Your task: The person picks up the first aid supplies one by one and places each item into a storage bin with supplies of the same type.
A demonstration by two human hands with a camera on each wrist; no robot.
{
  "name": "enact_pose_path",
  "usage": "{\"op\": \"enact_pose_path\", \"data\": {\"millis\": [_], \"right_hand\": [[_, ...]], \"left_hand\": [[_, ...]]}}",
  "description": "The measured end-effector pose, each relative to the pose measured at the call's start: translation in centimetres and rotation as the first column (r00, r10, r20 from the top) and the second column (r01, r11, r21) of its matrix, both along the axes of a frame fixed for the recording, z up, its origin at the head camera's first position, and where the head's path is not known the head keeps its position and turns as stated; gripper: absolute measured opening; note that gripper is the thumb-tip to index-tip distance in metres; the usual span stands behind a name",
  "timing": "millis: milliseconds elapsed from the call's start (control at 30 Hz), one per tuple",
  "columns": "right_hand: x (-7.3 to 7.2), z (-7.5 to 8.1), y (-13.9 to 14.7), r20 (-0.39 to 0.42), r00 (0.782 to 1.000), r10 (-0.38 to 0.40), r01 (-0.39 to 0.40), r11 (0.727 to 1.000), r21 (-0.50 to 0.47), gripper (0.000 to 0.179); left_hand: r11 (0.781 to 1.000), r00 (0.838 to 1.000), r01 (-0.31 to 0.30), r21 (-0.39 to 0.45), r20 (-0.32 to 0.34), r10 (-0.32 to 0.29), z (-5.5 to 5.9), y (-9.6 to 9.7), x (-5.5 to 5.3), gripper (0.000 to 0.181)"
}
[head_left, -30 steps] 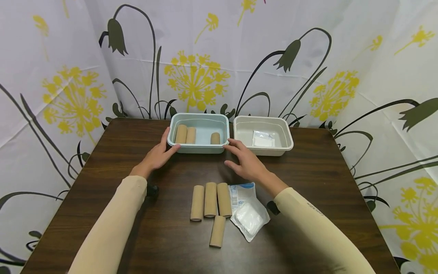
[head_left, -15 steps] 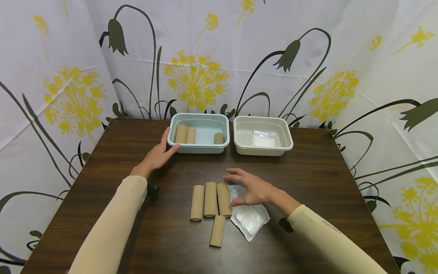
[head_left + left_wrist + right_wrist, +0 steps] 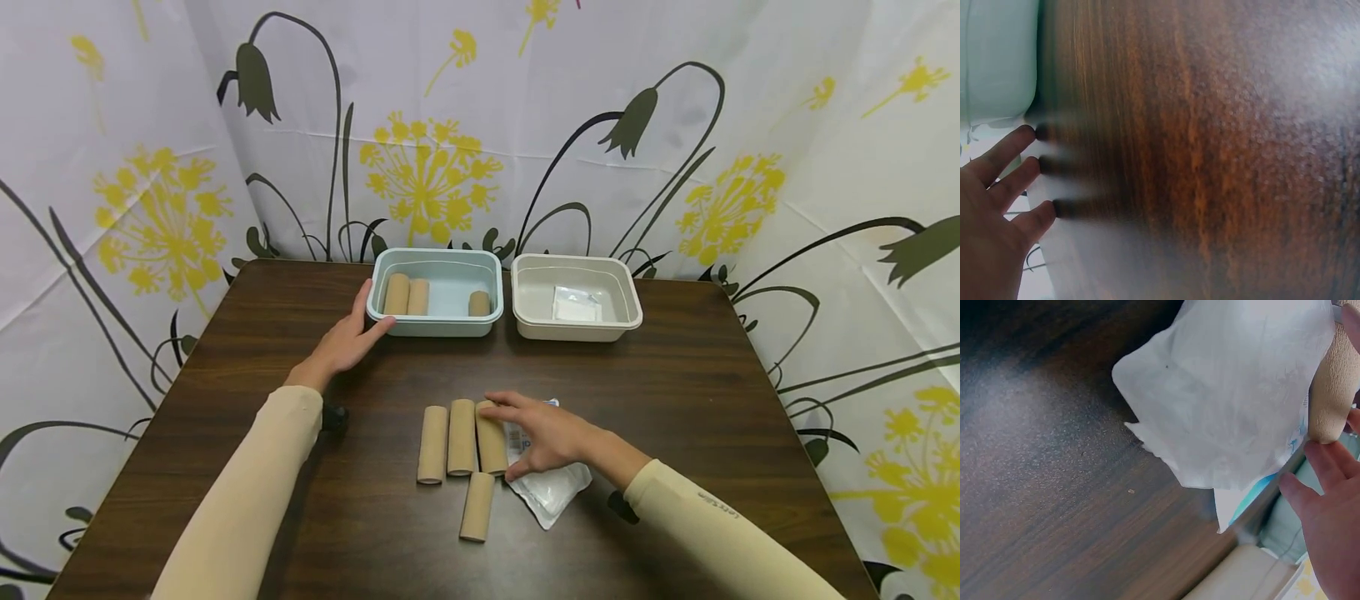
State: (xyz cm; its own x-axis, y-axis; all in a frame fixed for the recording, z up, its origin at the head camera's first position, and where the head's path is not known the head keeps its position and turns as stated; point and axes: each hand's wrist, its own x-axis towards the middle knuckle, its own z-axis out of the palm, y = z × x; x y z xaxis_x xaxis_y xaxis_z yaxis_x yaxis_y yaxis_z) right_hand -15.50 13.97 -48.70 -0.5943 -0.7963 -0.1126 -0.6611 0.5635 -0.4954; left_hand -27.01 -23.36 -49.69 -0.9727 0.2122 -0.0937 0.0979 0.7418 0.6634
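Observation:
My left hand (image 3: 341,342) rests against the left end of a light blue plastic tub (image 3: 450,327), fingers extended along its side and thumb on its front rim. In the left wrist view the fingers (image 3: 1013,184) lie by the tub's corner. Inside the tub are three cardboard tubes (image 3: 397,294). My right hand (image 3: 551,433) spans the rightmost cardboard tube (image 3: 491,442) on the table, fingers at its far end and thumb near its close end. Beneath that hand lies a white plastic-wrapped packet (image 3: 1229,394), partly hidden. Three more cardboard tubes (image 3: 461,437) lie to the left.
A cream plastic tub (image 3: 577,332) stands right of the blue one, with a small white packet (image 3: 576,305) inside. Both are at the back of the dark wooden table (image 3: 360,517). A flower-patterned curtain (image 3: 525,125) hangs behind and around it.
My right hand has moved from the blue tub's right corner back toward me, down to the rightmost tube. The small tube in the blue tub shifted slightly right. The left hand stayed put.

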Motion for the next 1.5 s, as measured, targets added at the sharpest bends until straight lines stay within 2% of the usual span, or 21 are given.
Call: {"op": "enact_pose_path", "data": {"millis": [400, 833, 1500], "right_hand": [[0.3, -0.1, -0.1, -0.03, 0.999, -0.011, 0.01, 1.0, -0.024, 0.094], [0.5, 0.0, -0.2, -0.043, 0.999, -0.01, 0.01, 1.0, 0.0, 0.09], [-0.5, 2.2, 0.5, -0.054, 0.998, -0.009, 0.009, 1.0, -0.015, 0.082]], "left_hand": [[1.0, 1.0, 0.005, 0.009, 0.001, -0.005, 0.3, 0.0, 0.1, 0.087], [1.0, 1.0, -0.002, 0.009, 0.003, 0.002, 0.1, -0.1, 0.2, 0.087], [1.0, 1.0, 0.009, 0.015, 0.001, -0.009, 0.0, -0.2, 0.1, 0.087]]}}
